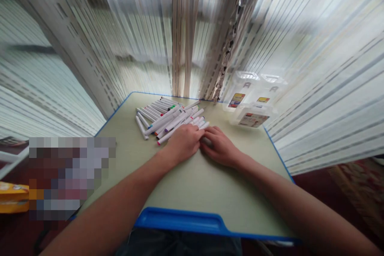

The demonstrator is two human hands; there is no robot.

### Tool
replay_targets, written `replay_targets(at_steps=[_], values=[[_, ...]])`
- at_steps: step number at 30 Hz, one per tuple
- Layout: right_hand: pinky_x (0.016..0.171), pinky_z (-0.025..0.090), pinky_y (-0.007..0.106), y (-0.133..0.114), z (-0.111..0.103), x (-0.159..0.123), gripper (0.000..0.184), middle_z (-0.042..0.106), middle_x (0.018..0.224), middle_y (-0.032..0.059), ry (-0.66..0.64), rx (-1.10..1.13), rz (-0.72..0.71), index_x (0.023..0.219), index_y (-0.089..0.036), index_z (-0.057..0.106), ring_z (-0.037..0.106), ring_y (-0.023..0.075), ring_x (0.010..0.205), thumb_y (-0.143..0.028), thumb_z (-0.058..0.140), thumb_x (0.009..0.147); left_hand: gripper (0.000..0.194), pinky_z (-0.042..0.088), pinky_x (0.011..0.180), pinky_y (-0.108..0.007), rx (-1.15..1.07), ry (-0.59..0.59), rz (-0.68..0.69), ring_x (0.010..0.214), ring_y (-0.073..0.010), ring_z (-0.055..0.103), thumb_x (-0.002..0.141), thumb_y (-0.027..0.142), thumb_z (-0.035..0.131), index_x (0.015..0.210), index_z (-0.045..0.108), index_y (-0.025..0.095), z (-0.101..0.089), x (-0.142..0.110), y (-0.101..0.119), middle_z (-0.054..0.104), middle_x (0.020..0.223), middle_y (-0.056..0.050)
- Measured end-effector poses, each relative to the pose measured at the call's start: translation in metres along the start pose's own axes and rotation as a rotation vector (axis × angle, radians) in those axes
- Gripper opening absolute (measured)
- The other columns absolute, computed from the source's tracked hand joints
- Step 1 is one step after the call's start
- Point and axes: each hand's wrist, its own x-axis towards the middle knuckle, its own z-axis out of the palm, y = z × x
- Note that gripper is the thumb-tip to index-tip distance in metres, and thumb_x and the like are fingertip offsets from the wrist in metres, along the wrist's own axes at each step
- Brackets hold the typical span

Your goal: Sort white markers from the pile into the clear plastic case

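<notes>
Several white marker pens (168,118) with coloured caps lie in a loose pile at the far middle of a pale green table (192,184). My left hand (183,142) rests palm down at the near edge of the pile, its fingers curled over the ends of a few markers. My right hand (220,146) lies beside it, touching it, with fingers bent round a white marker (206,141) that is mostly hidden. Both forearms reach in from the bottom of the view.
Two clear plastic cases (253,106) with labels stand at the table's far right corner. The table has a blue rim (183,221) and a blue handle at the near edge. Striped sheer curtains (186,32) hang close behind. A yellow box (12,198) sits at the left.
</notes>
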Motion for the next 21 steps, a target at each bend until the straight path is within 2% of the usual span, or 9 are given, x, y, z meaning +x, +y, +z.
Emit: replay_targets(at_steps=[6, 12, 16, 21], values=[[0.094, 0.047, 0.045, 0.002, 0.002, 0.003, 0.018, 0.069, 0.109, 0.0159, 0.001, 0.011, -0.003, 0.103, -0.014, 0.067, 0.058, 0.0291, 0.101, -0.014, 0.059, 0.086, 0.016, 0.05, 0.084, -0.04, -0.017, -0.017, -0.035, 0.092, -0.0277, 0.065, 0.088, 0.013, 0.053, 0.096, 0.068, 0.014, -0.001, 0.001, 0.0, 0.07, 0.095, -0.012], [0.084, 0.052, 0.04, 0.006, -0.006, -0.006, 0.016, 0.072, 0.097, 0.013, 0.054, 0.018, 0.02, 0.097, -0.016, 0.069, 0.063, 0.0257, 0.092, -0.01, 0.058, 0.087, 0.016, 0.05, 0.082, -0.037, -0.036, -0.015, -0.012, 0.09, -0.026, 0.066, 0.092, 0.019, 0.053, 0.096, 0.068, 0.016, -0.001, -0.001, 0.006, 0.07, 0.092, -0.01], [0.081, 0.055, 0.035, 0.004, -0.019, -0.014, 0.014, 0.074, 0.096, 0.0106, 0.118, -0.02, 0.04, 0.099, -0.018, 0.07, 0.068, 0.0223, 0.089, -0.015, 0.059, 0.091, 0.018, 0.05, 0.078, -0.035, -0.061, 0.006, 0.018, 0.085, -0.0242, 0.067, 0.094, 0.022, 0.052, 0.092, 0.068, 0.016, 0.0, -0.002, 0.008, 0.07, 0.089, -0.009], [0.083, 0.055, 0.036, 0.0, -0.048, -0.019, 0.011, 0.074, 0.095, 0.0091, 0.287, -0.136, 0.076, 0.095, -0.02, 0.07, 0.069, 0.0218, 0.089, -0.018, 0.06, 0.093, 0.019, 0.049, 0.074, -0.034, -0.093, 0.017, 0.079, 0.08, -0.0231, 0.067, 0.094, 0.02, 0.051, 0.089, 0.07, 0.016, 0.003, -0.001, 0.01, 0.07, 0.083, -0.008]])
